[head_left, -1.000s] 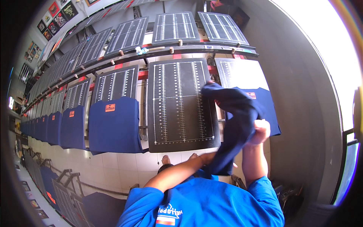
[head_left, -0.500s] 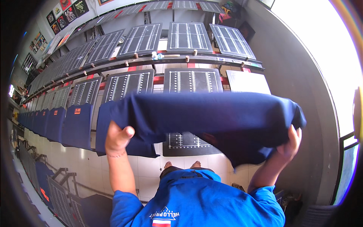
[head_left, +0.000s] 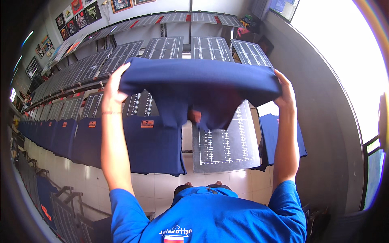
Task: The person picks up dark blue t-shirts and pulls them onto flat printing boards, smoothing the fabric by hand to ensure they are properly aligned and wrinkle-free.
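Note:
A navy blue T-shirt (head_left: 202, 77) is stretched out in front of me above the boards, its upper edge nearly level and its lower part hanging in folds. My left hand (head_left: 115, 90) is closed on its left end, and my right hand (head_left: 286, 91) grips the right end. Behind and below the shirt lies a dark printing board (head_left: 227, 148) with white ruler markings, partly covered by the hanging cloth. A small patch of orange-red shows through an opening in the shirt's folds.
To the left, a navy shirt (head_left: 156, 150) with an orange print lies over a board, with several more beyond it. Another navy shirt (head_left: 269, 129) drapes a board at the right. Farther back stand rows of marked boards (head_left: 210, 47). A grey wall (head_left: 320, 109) rises on the right.
Both hands have lifted the shirt upward and away from me, and it is now spread more evenly. The view has shifted, bringing a draped shirt into sight at right.

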### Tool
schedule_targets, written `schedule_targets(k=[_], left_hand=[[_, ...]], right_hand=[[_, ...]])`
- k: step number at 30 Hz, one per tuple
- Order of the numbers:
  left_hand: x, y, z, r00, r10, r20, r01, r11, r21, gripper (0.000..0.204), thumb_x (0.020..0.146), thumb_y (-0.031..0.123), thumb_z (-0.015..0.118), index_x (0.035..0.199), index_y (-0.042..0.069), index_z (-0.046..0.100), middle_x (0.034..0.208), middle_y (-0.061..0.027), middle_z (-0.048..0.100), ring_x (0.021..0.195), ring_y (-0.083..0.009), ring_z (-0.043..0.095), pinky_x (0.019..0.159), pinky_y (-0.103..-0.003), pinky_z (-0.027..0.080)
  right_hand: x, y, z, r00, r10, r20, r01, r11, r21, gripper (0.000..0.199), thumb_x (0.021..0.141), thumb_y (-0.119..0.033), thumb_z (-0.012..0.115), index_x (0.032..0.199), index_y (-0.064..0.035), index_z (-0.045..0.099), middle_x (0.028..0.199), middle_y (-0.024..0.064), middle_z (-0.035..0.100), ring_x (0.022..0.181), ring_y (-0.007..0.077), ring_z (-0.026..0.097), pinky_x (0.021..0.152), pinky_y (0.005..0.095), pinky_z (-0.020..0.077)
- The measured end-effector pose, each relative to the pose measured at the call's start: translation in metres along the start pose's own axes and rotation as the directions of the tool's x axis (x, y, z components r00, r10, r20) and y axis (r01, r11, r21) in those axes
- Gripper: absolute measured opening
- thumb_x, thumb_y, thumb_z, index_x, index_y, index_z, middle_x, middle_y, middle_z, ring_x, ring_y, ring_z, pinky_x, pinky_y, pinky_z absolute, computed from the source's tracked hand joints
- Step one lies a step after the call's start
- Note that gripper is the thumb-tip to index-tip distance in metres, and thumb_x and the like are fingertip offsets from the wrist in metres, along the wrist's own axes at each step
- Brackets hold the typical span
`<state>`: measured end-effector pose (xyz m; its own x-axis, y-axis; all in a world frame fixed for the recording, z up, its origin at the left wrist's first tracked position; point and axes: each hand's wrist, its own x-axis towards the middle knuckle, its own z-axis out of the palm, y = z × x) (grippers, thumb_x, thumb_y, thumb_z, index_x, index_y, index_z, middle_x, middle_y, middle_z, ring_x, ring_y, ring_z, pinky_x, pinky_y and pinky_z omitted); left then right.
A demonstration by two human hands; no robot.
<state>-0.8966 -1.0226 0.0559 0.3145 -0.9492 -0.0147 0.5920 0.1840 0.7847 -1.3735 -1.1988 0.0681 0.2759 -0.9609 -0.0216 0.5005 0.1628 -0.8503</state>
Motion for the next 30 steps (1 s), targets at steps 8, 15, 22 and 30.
schedule_targets(k=[8,15,22,30], left_hand=[[-0.156,-0.053,-0.028,0.981,0.163,-0.103,-0.099,0.883,0.459,0.06,0.088,0.006,0.052,0.144,0.003,0.032,0.146,-0.0121,0.037,0.131,-0.0207,0.04,0.11,-0.032,0.028],[-0.195,-0.202,-0.161,0.932,-0.045,-0.359,0.231,0.838,0.495,0.046,0.089,0.005,0.058,0.132,-0.002,0.042,0.115,-0.0144,0.059,0.106,-0.0182,0.056,0.096,-0.031,0.043],[-0.247,-0.293,-0.241,0.873,0.034,-0.486,0.311,0.73,0.609,0.037,0.086,0.005,0.065,0.118,-0.002,0.049,0.102,-0.0109,0.063,0.094,-0.0151,0.058,0.085,-0.029,0.046],[-0.233,-0.315,-0.165,0.811,0.426,-0.401,0.383,0.132,0.914,0.026,0.087,0.006,0.06,0.111,-0.001,0.054,0.068,-0.0048,0.051,0.062,-0.0163,0.05,0.061,-0.034,0.043]], right_hand=[[-0.133,0.066,-0.019,0.993,0.109,0.042,-0.103,0.988,-0.118,0.039,0.085,-0.014,0.06,0.12,0.0027,0.053,0.106,0.0116,0.061,0.092,0.0178,0.062,0.077,0.0308,0.054],[-0.17,0.225,-0.145,0.811,0.477,-0.34,-0.547,0.824,-0.149,0.03,0.084,-0.021,0.067,0.103,0.001,0.06,0.092,0.0096,0.065,0.081,0.0183,0.063,0.074,0.0315,0.0507],[-0.221,0.297,-0.246,0.698,0.592,-0.403,-0.714,0.617,-0.33,0.03,0.083,-0.039,0.069,0.082,-0.0108,0.062,0.083,0.0031,0.061,0.069,0.0101,0.055,0.061,0.0284,0.0422],[-0.222,0.297,-0.378,0.432,-0.462,-0.774,-0.745,0.3,-0.595,0.091,0.068,-0.042,0.08,0.134,0.0009,0.036,0.125,0.0268,0.045,0.113,0.0429,0.05,0.095,0.0471,0.0425]])
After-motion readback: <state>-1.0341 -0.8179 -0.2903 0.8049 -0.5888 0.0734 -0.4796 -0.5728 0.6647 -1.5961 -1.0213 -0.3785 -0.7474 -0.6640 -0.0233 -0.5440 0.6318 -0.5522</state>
